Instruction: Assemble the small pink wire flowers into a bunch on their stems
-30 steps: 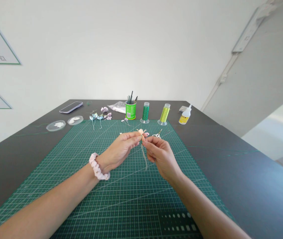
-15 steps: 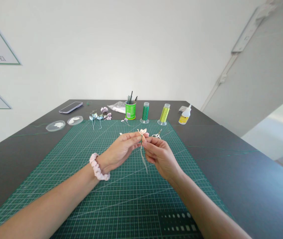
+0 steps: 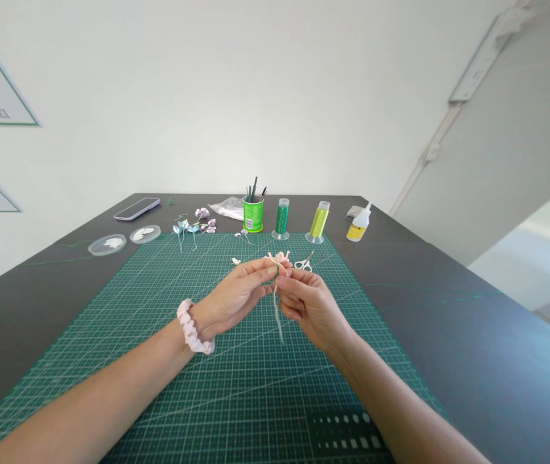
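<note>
A small pale pink artificial flower [image 3: 280, 257] stands up between my fingertips above the green cutting mat [image 3: 197, 399]. My left hand [image 3: 238, 290], with a pink scrunchie [image 3: 191, 327] at its wrist, pinches the flower just under its petals. My right hand [image 3: 311, 303] is closed on the stem close below. Green thread shows where the fingers meet. Whitish stem strands [image 3: 278, 319] hang down between my hands. Behind my right hand lie small white-handled scissors [image 3: 304, 263], and a small white petal piece [image 3: 236, 261] rests beyond my left hand.
Along the back stand a green can of tools [image 3: 253, 216], a dark green thread spool [image 3: 282, 219], a yellow-green spool [image 3: 318, 222] and a glue bottle [image 3: 358, 223]. At left are two clear dishes [image 3: 107, 245], a phone [image 3: 137, 209] and finished blue and purple flowers [image 3: 186, 227].
The flower has turned between my fingers, so its petals face another way, and the hanging strands have swung slightly. Both hands stay in nearly the same place.
</note>
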Tool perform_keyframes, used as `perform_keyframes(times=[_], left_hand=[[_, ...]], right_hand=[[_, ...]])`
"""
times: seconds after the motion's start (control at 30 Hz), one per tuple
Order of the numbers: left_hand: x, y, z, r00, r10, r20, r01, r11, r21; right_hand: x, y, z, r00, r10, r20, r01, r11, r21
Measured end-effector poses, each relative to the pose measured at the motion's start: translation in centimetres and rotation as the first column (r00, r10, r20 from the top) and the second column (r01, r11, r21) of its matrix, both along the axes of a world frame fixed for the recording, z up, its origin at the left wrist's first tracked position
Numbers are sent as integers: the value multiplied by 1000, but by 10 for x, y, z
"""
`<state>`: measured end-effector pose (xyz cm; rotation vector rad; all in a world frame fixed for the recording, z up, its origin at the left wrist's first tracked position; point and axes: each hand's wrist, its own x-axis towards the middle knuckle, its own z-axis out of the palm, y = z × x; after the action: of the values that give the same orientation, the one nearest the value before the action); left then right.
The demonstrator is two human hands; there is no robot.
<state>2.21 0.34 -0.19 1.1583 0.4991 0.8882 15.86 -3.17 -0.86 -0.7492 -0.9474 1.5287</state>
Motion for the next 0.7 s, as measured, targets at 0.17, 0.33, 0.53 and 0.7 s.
perform_keyframes(times=[0.17, 0.33, 0.53, 0.7], left_hand=[[0, -1, 3, 997, 70, -28, -70, 997, -11], [0, 2, 2, 960, 240, -144, -222, 967, 127], [1, 1, 4, 947, 271, -170, -253, 960, 122], [-1, 0, 5, 963, 222, -151, -214, 975, 64]], right_hand=[[-1, 2, 0, 993, -103, 55, 102, 994, 28], [-4, 5, -4, 944, -235, 230, 220, 971, 91], [-4, 6, -7, 905, -267, 331, 234, 962, 139], [-1, 3, -6, 935, -220, 277, 193, 974, 123]])
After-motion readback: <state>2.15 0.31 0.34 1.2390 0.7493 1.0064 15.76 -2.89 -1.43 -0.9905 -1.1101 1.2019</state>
